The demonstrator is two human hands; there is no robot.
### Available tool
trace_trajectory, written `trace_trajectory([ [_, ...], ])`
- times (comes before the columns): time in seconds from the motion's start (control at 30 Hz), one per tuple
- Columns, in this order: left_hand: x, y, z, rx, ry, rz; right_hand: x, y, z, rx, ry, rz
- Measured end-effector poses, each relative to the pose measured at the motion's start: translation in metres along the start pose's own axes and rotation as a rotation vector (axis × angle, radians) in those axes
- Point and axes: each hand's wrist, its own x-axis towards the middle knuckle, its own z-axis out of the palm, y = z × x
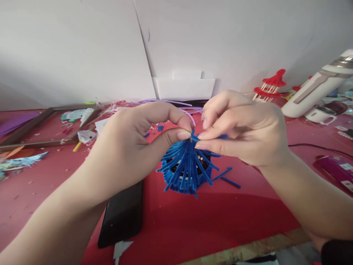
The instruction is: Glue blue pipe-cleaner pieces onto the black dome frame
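A round blue pipe-cleaner model [187,165] stands on the red table, its strands fanning down from a peak like a roof. Above that peak, both my hands meet with fingers pinched. My left hand [138,147] grips the top of the model between thumb and forefinger. Just beside it, my right hand [239,129] pinches a blue pipe cleaner [223,136], whose end sticks out behind the fingers. Two cut blue pieces [231,182] lie on the table to the right of the model.
A black phone [121,217] lies at front left. Purple pipe cleaners [165,101] are behind my hands. At the right are a red pagoda-like model [268,88], a white flask [314,88], a mug [321,115] and a purple box [336,169]. A wooden frame [24,129] is at left.
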Motion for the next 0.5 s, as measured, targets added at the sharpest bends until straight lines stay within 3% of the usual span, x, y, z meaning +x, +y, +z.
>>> trace_trajectory([
  [0.33,-0.001,-0.002,-0.004,0.004,-0.02,-0.032,0.001,0.001,-0.01,0.046,-0.104,0.011],
  [0.5,0.003,-0.004,-0.008,0.06,-0.031,0.085,0.002,-0.004,-0.018,-0.017,-0.19,0.036],
])
